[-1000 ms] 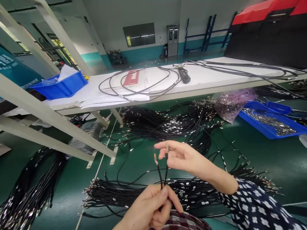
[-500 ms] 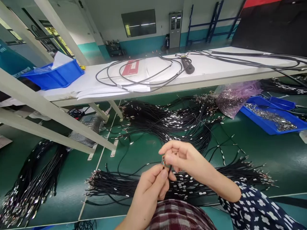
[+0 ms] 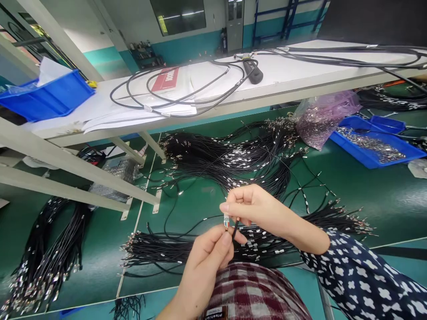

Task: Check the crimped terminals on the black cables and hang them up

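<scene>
Both hands meet above a bundle of black cables (image 3: 160, 249) on the green bench. My left hand (image 3: 211, 253) is closed, thumb and forefinger pinching a black cable (image 3: 235, 229) close to its end. At that end thin coloured wires run into a small clear plug (image 3: 226, 220), which looks like a network plug. The closed fingers of my right hand (image 3: 253, 205) pinch the plug from above, covering its upper part. A second heap of black cables (image 3: 213, 155) with white labels lies just beyond the hands.
On the right stands a blue tray (image 3: 376, 144) of small metal parts beside a pink plastic bag (image 3: 325, 118). A white shelf (image 3: 280, 84) crosses above the bench, carrying a coiled cable and a black-handled tool (image 3: 253, 72). Another cable bundle (image 3: 50, 249) lies left, beyond slanting white posts (image 3: 66, 158).
The coloured wires at the cable end now meet a clear plug, visible under my right fingers. My right hand's fingers have drawn together; the left keeps its pinch. The view has shifted slightly.
</scene>
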`<action>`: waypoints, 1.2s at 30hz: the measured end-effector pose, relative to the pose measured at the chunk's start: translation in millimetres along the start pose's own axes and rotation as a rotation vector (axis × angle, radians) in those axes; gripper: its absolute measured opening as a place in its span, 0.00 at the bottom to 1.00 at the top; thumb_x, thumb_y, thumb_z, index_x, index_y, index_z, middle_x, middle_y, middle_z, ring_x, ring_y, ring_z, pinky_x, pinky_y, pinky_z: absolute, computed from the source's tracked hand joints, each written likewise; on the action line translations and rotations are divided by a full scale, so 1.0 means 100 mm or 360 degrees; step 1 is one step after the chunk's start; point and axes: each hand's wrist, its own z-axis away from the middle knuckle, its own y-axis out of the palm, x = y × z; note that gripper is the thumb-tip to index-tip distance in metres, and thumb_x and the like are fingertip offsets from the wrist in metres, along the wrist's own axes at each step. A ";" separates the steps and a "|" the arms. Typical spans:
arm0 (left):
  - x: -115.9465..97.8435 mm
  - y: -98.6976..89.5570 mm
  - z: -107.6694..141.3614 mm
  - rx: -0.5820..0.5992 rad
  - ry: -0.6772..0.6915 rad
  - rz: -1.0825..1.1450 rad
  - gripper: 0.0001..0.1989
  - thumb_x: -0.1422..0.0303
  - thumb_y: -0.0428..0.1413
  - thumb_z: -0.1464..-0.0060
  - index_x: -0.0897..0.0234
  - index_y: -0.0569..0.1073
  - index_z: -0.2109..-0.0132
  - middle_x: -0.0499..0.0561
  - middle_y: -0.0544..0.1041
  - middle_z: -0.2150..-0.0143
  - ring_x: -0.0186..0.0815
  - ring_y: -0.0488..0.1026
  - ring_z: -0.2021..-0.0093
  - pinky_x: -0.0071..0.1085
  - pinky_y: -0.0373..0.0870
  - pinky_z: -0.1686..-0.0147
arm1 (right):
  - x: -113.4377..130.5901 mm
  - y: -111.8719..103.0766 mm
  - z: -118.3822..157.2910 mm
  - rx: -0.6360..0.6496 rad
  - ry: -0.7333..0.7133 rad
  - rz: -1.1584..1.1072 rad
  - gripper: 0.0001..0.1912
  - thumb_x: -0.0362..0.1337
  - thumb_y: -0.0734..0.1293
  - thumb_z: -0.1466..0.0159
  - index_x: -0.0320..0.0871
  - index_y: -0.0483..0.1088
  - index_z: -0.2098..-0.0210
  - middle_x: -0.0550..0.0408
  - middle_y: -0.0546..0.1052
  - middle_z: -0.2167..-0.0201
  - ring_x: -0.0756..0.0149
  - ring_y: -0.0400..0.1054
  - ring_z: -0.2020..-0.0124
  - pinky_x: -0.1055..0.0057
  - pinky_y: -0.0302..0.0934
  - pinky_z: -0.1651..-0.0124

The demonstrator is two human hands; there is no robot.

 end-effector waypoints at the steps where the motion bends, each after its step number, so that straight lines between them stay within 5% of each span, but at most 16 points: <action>1: 0.00 0.00 0.00 0.0000 0.0007 0.0018 0.16 0.58 0.51 0.37 0.67 0.76 0.60 0.45 0.57 0.77 0.28 0.50 0.76 0.30 0.44 0.75 | 0.00 0.00 0.00 0.0012 0.0015 -0.0014 0.18 0.44 0.71 0.41 0.39 0.67 0.79 0.61 0.68 0.83 0.77 0.56 0.82 0.79 0.50 0.80; 11: -0.05 0.02 -0.06 -0.0168 -0.0014 -0.0246 0.28 0.52 0.47 0.38 0.70 0.75 0.74 0.43 0.49 0.82 0.28 0.45 0.79 0.33 0.40 0.76 | -0.07 0.13 0.10 -0.0033 -0.0058 -0.0007 0.15 0.42 0.68 0.37 0.41 0.66 0.75 0.60 0.73 0.82 0.74 0.65 0.83 0.79 0.54 0.80; 19: -0.06 0.04 -0.03 -0.0139 -0.0010 -0.0124 0.23 0.57 0.45 0.37 0.68 0.73 0.72 0.44 0.53 0.79 0.31 0.45 0.77 0.33 0.42 0.75 | -0.11 0.07 0.05 -0.0013 -0.0032 0.0002 0.18 0.48 0.70 0.39 0.40 0.68 0.76 0.59 0.72 0.82 0.75 0.64 0.83 0.78 0.57 0.79; 25: -0.12 0.04 -0.01 -0.0128 -0.0017 -0.0065 0.23 0.58 0.45 0.37 0.68 0.73 0.72 0.44 0.52 0.80 0.31 0.45 0.77 0.32 0.43 0.75 | -0.06 -0.09 0.10 -0.0163 -0.0209 0.0094 0.22 0.52 0.61 0.33 0.38 0.72 0.69 0.56 0.71 0.77 0.74 0.62 0.79 0.77 0.59 0.75; 36: -0.12 0.04 -0.01 -0.0127 -0.0005 -0.0128 0.18 0.57 0.54 0.40 0.68 0.76 0.68 0.45 0.58 0.79 0.29 0.50 0.77 0.30 0.46 0.76 | 0.00 -0.03 0.12 -0.0092 -0.0097 -0.0150 0.18 0.48 0.74 0.45 0.39 0.71 0.72 0.58 0.73 0.77 0.75 0.62 0.78 0.77 0.60 0.75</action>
